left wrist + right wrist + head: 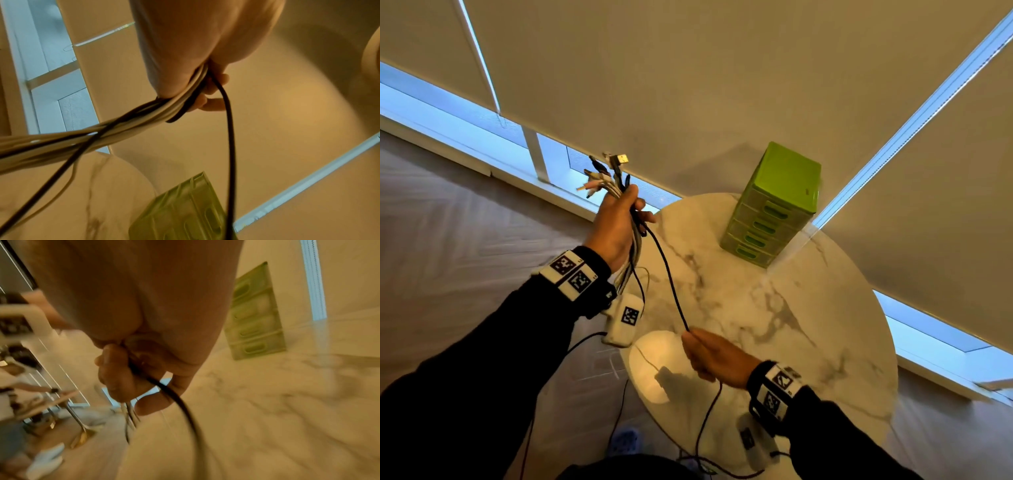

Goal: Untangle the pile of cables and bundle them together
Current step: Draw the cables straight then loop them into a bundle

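The left hand [616,226] is up high, left of the middle of the head view, and its fingers are wrapped tight around a bunch of cables [635,253]. The plug ends [606,173] stick out above the fist like a little bouquet. The long tails hang down under the wrist toward the floor at the bottom of the frame.

Lower down, near the middle, the right hand [714,356] pinches one black cable [667,274] between thumb and fingers. That black cable runs from the left fist in a slanting line down to the right hand, then droops off the front edge of the round marble table [808,325].

I think the job now is to slide the right hand along the black cable until the end comes free. It should go slow and smooth, so no knot pulls tight. The left hand should squeeze firmly, or the plugs may slip out of line. The hanging tails could snag on each other.

A green drawer box [777,205] stands at the back of the table, well apart from both hands.
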Tool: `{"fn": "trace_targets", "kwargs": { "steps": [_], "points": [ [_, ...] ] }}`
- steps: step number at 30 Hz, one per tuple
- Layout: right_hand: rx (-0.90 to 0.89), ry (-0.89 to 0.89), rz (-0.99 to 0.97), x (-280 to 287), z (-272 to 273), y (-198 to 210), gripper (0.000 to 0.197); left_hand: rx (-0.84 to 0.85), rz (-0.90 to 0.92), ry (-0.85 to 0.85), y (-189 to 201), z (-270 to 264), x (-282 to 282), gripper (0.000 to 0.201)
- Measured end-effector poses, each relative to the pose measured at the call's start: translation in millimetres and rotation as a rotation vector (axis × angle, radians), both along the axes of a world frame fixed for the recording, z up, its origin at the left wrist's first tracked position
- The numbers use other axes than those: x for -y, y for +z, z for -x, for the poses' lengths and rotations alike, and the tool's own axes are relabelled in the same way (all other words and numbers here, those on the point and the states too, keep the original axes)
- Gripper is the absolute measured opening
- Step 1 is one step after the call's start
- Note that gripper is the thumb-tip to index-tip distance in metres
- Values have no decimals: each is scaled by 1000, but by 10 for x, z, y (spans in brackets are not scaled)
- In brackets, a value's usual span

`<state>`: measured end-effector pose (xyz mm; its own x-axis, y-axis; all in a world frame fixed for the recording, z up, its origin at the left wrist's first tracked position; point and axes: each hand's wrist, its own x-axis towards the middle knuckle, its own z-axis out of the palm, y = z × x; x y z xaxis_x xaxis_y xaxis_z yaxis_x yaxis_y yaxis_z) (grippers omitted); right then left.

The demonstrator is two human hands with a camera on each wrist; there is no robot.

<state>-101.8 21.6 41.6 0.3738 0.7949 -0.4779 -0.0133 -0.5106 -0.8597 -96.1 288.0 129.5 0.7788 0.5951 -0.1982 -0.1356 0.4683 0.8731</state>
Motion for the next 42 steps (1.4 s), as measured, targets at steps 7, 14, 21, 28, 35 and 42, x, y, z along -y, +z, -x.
{"fn": "trace_targets", "kwargs": {
  "steps": [7, 14, 21, 28, 35, 42],
  "points": [
    [335, -209, 297, 321, -361, -112, 44, 36, -258, -30, -44, 158, 20, 24],
    [449, -267, -40, -715, -572, 817, 41, -100, -364, -217, -164, 335, 348, 27],
    [363, 95, -245, -1462, -161, 1236, 31, -152, -243, -113, 5, 713, -111, 30],
    [554, 375, -63, -1690, 93, 606, 34, -90, -268, 196, 174, 1100, -577, 33],
    [362, 455, -49, -1951, 389, 204, 32, -92, -360, 436, 228, 1427, -840, 26],
    [386, 460, -9, -2125, 413, 183, 35, -154, -405, 446, 201, 1625, -925, 30]
  ]
}}
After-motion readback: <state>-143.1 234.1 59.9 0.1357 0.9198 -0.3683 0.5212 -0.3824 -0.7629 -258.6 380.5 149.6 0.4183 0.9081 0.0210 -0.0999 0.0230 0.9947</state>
